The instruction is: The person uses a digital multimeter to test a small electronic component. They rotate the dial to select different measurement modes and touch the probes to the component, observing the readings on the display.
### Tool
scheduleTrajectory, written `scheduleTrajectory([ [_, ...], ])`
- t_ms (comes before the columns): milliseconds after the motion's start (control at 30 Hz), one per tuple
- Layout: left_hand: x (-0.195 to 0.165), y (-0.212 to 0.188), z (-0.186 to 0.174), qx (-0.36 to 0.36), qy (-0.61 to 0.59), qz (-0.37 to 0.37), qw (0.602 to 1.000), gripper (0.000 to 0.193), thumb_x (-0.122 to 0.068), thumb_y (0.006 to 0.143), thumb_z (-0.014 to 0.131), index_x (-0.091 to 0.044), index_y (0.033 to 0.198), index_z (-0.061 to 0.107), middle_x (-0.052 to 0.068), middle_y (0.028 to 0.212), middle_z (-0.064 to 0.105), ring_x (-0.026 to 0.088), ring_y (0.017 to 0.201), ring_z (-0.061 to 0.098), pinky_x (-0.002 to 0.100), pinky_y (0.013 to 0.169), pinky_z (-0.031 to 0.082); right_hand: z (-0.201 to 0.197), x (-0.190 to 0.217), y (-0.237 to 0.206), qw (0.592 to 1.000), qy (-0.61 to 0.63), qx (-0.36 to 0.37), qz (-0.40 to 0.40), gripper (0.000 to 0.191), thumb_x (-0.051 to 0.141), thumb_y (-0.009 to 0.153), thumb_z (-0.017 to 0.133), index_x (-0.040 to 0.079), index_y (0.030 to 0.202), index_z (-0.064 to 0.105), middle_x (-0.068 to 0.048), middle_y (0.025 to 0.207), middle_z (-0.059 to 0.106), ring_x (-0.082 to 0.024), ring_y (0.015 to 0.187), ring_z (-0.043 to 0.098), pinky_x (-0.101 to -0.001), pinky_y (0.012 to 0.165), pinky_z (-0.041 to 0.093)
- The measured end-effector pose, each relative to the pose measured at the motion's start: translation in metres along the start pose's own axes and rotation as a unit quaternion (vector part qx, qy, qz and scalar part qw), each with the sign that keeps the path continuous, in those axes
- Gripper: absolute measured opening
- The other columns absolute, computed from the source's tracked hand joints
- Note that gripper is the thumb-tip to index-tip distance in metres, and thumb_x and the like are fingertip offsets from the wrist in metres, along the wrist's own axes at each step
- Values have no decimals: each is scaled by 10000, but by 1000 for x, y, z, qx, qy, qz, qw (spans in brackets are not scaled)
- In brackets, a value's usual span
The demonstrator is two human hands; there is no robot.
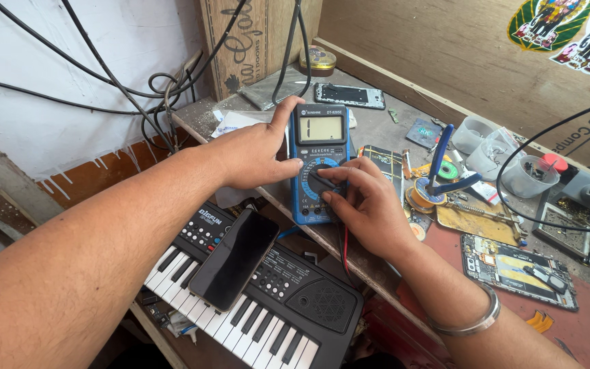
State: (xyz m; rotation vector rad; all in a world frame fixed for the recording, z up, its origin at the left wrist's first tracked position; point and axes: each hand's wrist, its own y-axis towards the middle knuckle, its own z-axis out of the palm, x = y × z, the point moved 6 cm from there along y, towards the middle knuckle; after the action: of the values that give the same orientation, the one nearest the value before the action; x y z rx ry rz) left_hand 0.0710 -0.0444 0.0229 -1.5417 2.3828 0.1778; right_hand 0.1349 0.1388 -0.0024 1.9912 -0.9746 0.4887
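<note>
A blue digital multimeter (pixel 320 130) lies flat at the bench's front edge, its grey display lit. My left hand (pixel 250 154) grips its left side, thumb on the dial area and forefinger up along the top corner. My right hand (pixel 370 205) pinches the black rotary dial (pixel 319 183) with thumb and forefinger. Red and black leads (pixel 345 249) hang down from the meter below my right palm. A metal bangle (pixel 476 321) sits on my right wrist.
A dark phone (pixel 235 260) rests on a small black keyboard (pixel 274 307) below the bench. Opened phones (pixel 349 95) (pixel 517 270), blue-handled pliers (pixel 438 164), a solder spool (pixel 419 195), plastic cups (pixel 530 176) and black cables (pixel 172 89) crowd the bench.
</note>
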Motion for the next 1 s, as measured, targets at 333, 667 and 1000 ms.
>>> scheduleTrajectory([
  [333,-2,-2,-2,2,2,4,1000,1136,-427,893,662,-193,1551,-233,270,1205,672,357,1080,719,416,985,564,0,2,1,1000,-8,5,-3,328,44,865,760,81,1190,736,-18,1008,583,-67,650,526,-239,590,459],
  [667,-2,-4,-2,9,6,-11,1000,1142,-430,895,659,-198,1555,-243,269,1204,677,357,1075,728,417,985,572,0,2,1,1000,-9,4,3,327,43,865,763,81,1188,740,-21,997,579,-75,645,517,-247,590,455],
  [1000,-1,-1,-1,5,8,-3,1000,1129,-434,895,664,-208,1553,-225,274,1186,684,371,1060,730,425,985,569,0,1,1,1000,-6,3,6,330,36,862,761,82,1188,739,-21,997,579,-75,648,518,-246,592,455],
])
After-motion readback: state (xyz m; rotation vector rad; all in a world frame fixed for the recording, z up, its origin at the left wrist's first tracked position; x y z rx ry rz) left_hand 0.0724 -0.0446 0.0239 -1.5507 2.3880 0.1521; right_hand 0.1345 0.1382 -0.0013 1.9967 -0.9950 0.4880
